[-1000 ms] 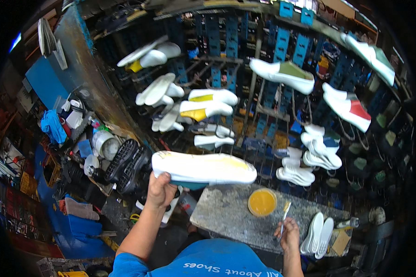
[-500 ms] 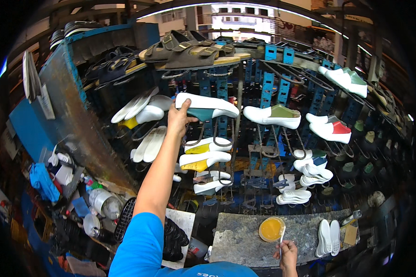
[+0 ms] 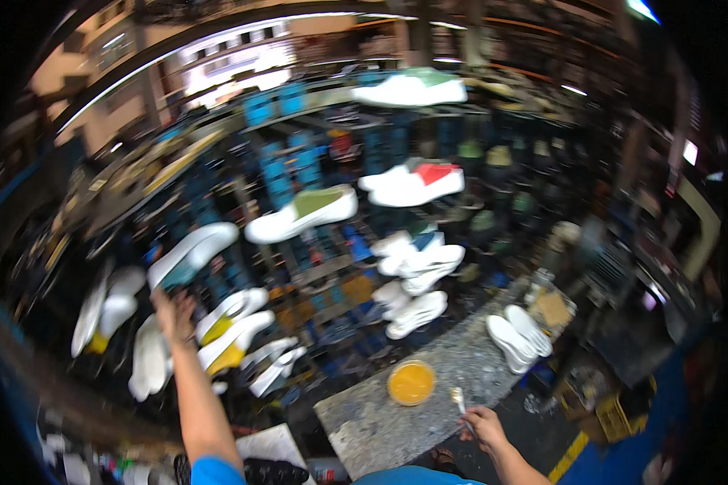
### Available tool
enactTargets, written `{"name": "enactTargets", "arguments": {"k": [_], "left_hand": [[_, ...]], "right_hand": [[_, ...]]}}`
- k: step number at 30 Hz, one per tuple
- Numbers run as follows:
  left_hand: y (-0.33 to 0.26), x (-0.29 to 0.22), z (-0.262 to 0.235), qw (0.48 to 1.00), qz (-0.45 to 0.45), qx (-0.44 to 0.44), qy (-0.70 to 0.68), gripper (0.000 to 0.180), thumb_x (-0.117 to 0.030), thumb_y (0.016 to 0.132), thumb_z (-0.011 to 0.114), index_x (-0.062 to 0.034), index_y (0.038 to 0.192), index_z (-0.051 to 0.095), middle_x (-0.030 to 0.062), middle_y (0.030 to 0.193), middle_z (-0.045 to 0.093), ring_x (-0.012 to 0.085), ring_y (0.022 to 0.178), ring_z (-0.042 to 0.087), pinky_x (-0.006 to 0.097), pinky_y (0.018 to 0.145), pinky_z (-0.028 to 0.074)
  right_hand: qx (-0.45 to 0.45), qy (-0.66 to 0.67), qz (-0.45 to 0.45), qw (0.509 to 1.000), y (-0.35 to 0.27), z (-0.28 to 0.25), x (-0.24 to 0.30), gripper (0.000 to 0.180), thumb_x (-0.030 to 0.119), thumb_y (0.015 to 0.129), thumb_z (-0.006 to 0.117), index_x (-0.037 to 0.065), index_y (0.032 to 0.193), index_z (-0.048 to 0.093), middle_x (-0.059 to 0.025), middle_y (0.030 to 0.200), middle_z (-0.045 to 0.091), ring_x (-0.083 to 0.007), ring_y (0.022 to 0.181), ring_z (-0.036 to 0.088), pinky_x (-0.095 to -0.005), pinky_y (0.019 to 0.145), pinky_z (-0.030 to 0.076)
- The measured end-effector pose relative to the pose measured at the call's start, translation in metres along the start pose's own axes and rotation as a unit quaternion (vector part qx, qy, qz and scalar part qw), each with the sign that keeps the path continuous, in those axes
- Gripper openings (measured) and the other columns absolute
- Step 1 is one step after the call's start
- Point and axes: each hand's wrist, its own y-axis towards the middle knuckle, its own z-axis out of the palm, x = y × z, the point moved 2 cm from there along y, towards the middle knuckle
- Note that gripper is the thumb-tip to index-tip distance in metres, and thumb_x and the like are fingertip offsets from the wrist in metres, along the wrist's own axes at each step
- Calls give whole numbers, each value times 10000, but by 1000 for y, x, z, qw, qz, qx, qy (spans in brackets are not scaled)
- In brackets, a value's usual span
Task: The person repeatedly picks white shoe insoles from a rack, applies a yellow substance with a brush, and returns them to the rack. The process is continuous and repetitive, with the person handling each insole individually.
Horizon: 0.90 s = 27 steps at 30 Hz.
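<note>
A white shoe with a teal upper point(image 3: 192, 255) sits on the rack at the left, its sole facing up. Just below its heel end is my left hand point(image 3: 175, 317), its fingers spread and apart, with nothing visible inside them; motion blurs this area. My right hand point(image 3: 484, 428) pinches a small white brush point(image 3: 459, 402) above the front edge of the worn grey bench point(image 3: 360, 420). Left of the brush, a round tub of amber liquid point(image 3: 412, 383) stands on the bench. Two white shoe soles point(image 3: 519, 338) lie toward its right end.
The rack ahead bears white shoes with a green upper point(image 3: 306, 214), a red upper point(image 3: 416, 184) and yellow uppers point(image 3: 236, 339). Stacked white soles point(image 3: 416, 315) hang lower. A motor-like machine point(image 3: 611, 257) and a yellow crate point(image 3: 613, 416) are at the right.
The view has swung right and tilted. My left hand has loosened from the teal shoe, which now rests on the rack. My right hand has brought the brush away from the tub.
</note>
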Motion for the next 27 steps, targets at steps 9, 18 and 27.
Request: {"name": "enactTargets", "arguments": {"k": [9, 18, 27], "left_hand": [[-133, 136, 163, 980, 3, 196, 20, 786, -616, 1131, 676, 9, 1592, 552, 232, 1505, 656, 361, 1346, 681, 490, 1025, 612], [-33, 128, 274, 993, -52, 91, 62, 966, -789, 1007, 725, -95, 1655, 551, 76, 1641, 619, 333, 1515, 553, 526, 1043, 559], [-89, 52, 268, 993, 67, 69, 66, 695, -553, 1112, 736, 2, 1516, 629, 140, 1323, 759, 246, 1097, 742, 425, 868, 634]], "right_hand": [[26, 15, 8, 1000, 39, -12, 32, 244, 161, 1113, 699, 12, 1307, 698, -118, 1055, 811, -179, 592, 708, -316, 510, 521], [49, -1, 35, 998, 29, -65, -7, 277, 197, 1140, 702, 16, 1349, 678, -95, 1108, 814, -131, 624, 707, -269, 527, 519], [97, 19, 21, 995, 64, -118, -4, 367, 212, 1149, 707, -9, 1438, 658, -121, 1129, 814, -125, 623, 702, -258, 518, 490]]}}
